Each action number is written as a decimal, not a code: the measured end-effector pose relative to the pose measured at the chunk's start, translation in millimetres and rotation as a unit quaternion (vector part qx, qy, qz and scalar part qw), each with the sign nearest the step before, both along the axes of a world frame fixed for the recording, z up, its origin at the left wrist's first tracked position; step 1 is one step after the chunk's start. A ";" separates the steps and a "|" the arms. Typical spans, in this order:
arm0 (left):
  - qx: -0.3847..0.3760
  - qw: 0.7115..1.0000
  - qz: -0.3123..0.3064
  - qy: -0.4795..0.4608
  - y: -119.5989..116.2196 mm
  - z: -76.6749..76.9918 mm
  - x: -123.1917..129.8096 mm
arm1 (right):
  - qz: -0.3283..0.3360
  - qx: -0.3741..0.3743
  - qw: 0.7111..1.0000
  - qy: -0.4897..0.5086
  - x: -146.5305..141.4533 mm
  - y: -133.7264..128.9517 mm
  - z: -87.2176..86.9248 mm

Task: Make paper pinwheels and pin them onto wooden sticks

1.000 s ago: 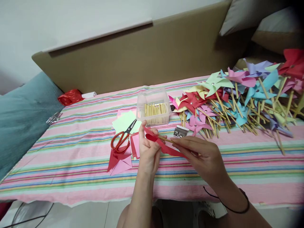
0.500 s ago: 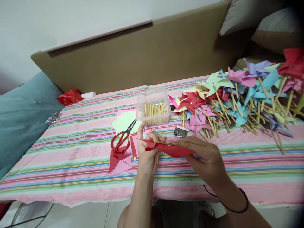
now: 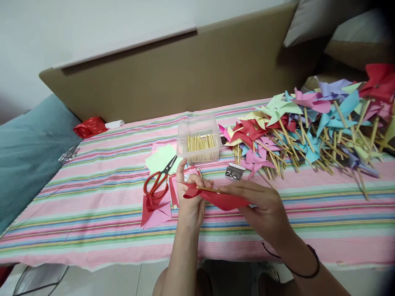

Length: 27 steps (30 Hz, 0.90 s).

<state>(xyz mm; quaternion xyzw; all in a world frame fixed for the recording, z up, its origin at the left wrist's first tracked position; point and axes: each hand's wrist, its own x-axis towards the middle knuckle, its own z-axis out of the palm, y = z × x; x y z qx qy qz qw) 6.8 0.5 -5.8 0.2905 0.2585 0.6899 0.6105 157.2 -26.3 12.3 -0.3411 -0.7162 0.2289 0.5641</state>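
Note:
Between my two hands is a red paper pinwheel (image 3: 226,201), seen nearly edge-on, with a thin wooden stick (image 3: 208,189) lying along its upper side. My left hand (image 3: 193,193) is closed on its left part, index finger raised. On the right part, my right hand (image 3: 261,203) grips the paper and the stick's near end between thumb and fingers. Where the stick meets the paper is hidden by my fingers. Just behind my hands sits a small open box of metal pins (image 3: 234,172). Red-handled scissors (image 3: 159,179) lie on paper sheets to the left.
A clear plastic box (image 3: 199,123) holds many short wooden sticks. Finished pinwheels (image 3: 277,109) are heaped at the right. Green paper squares (image 3: 159,158) and red and pink cut sheets (image 3: 157,209) lie left of my hands. The striped cloth (image 3: 92,197) covers the surface; a red bag (image 3: 90,127) sits far left.
Both hands and the red pinwheel have shifted very slightly left and down, and the paper tilts a little more. The grip stays the same.

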 end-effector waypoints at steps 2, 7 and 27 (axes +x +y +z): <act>0.006 1.000 -0.002 0.007 0.6 1.1 -0.3 | -0.004 -0.008 1.000 -0.002 -1.1 0.2 -0.8; 0.013 1.000 0.014 0.018 0.5 1.5 -1.7 | -0.003 -0.051 0.999 -0.010 -3.7 2.1 0.2; -0.104 0.981 0.159 0.029 11.4 10.5 -10.5 | -0.040 -0.211 0.972 -0.100 14.4 8.6 -16.3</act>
